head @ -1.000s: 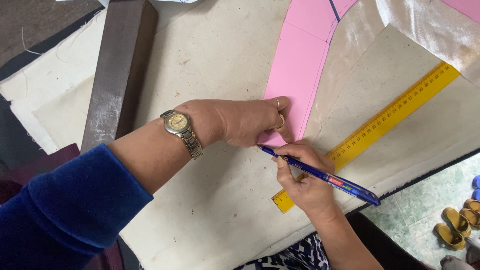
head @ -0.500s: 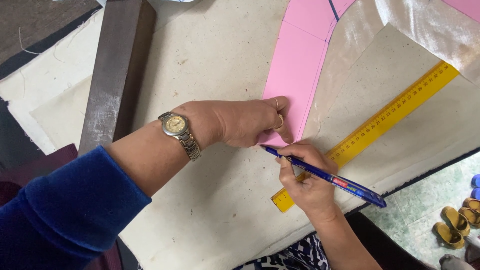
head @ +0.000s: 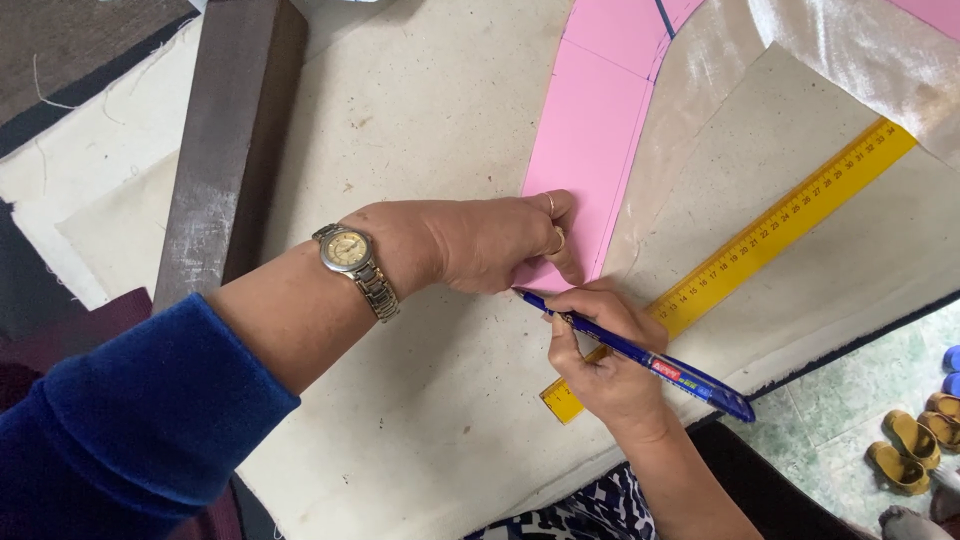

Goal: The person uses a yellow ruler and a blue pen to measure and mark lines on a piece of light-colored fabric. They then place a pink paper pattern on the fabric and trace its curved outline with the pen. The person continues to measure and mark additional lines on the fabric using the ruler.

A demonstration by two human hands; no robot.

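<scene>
My left hand [head: 480,240], with a wristwatch and rings, presses flat on the lower end of a pink paper pattern piece [head: 595,130] that lies on cream cloth [head: 420,150]. My right hand [head: 605,350] grips a blue pen [head: 660,365]. Its tip touches the cloth at the pattern's bottom edge, just under my left fingers. A yellow ruler [head: 770,235] lies diagonally on the cloth, its lower end under my right hand.
A dark wooden block [head: 235,130] lies on the cloth to the left. Shiny pale fabric [head: 850,50] is folded at the top right. Beyond the table's right edge, sandals [head: 910,450] sit on a green tiled floor.
The pen tip has slid left along the pattern's bottom edge, and my right hand has moved with it. My left hand stays pressed on the pattern.
</scene>
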